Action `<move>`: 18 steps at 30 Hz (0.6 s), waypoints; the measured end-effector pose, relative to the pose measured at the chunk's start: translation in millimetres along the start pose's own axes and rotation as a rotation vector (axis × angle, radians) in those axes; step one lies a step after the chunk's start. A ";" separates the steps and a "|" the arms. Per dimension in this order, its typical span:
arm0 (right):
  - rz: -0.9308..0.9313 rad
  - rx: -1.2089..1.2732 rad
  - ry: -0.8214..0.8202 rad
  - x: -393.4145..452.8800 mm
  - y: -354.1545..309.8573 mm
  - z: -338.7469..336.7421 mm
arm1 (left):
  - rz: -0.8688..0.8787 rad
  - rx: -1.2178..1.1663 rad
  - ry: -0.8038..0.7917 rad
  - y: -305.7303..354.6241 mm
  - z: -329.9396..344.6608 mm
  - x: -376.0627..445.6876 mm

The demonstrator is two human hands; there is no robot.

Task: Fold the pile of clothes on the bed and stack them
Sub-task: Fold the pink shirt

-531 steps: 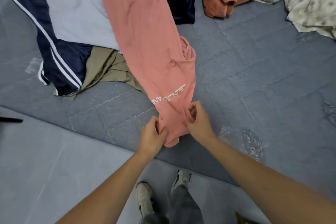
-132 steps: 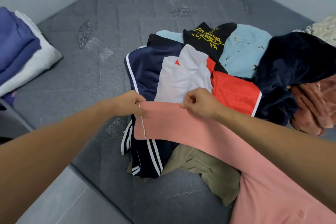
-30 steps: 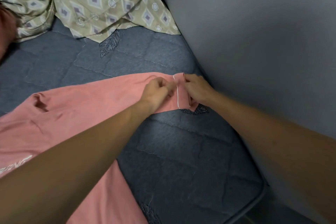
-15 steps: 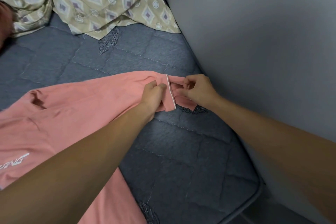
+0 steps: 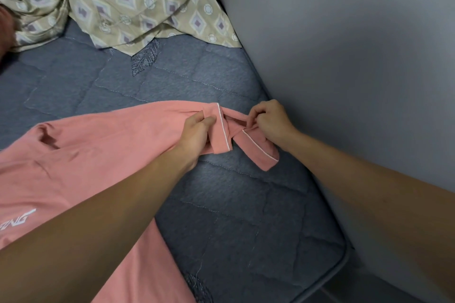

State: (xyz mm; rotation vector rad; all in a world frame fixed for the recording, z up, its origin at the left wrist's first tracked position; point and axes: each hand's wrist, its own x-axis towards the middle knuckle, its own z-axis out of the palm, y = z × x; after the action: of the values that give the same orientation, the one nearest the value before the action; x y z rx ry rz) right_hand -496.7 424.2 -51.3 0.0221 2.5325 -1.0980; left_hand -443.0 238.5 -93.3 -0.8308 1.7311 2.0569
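Observation:
A salmon-pink shirt (image 5: pixel 93 145) with white lettering lies stretched across the grey quilted bed (image 5: pixel 221 204), its white-piped collar end near the wall. My left hand (image 5: pixel 197 130) grips the shirt just left of the piped edge, thumb on top of the fabric. My right hand (image 5: pixel 268 120) pinches the other collar flap, which hangs down and to the right onto the mattress. The shirt's lower part runs out of view under my left forearm.
A crumpled beige sheet with a diamond print (image 5: pixel 128 0) lies at the head of the bed. A sliver of rust-coloured cloth (image 5: pixel 5 29) shows at the far left edge. A grey wall (image 5: pixel 344 56) borders the bed on the right; the mattress corner (image 5: pixel 342 253) is at lower right.
My hands have pulled apart a little at the collar: the right hand moved right, drawing the second piped flap out and down onto the mattress. The left hand keeps its hold.

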 end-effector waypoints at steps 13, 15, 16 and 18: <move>-0.448 -0.680 0.072 -30.4 29.3 8.2 | 0.001 0.007 -0.029 -10.6 2.8 -2.9; -0.429 -0.607 0.093 -39.3 31.0 7.9 | 0.004 0.015 -0.022 -11.4 2.7 -2.8; -0.401 -0.572 0.091 -43.7 33.0 7.7 | 0.005 0.018 -0.019 -11.8 2.6 -2.8; -0.364 -0.496 0.095 -50.1 38.2 8.1 | 0.008 0.017 -0.015 -12.7 2.7 -2.7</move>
State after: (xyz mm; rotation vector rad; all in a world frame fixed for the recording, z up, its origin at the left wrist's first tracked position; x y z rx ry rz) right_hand -441.2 451.7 -65.7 -0.5475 2.8975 -0.5585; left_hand -434.0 244.1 -101.3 -0.8024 1.7443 2.0452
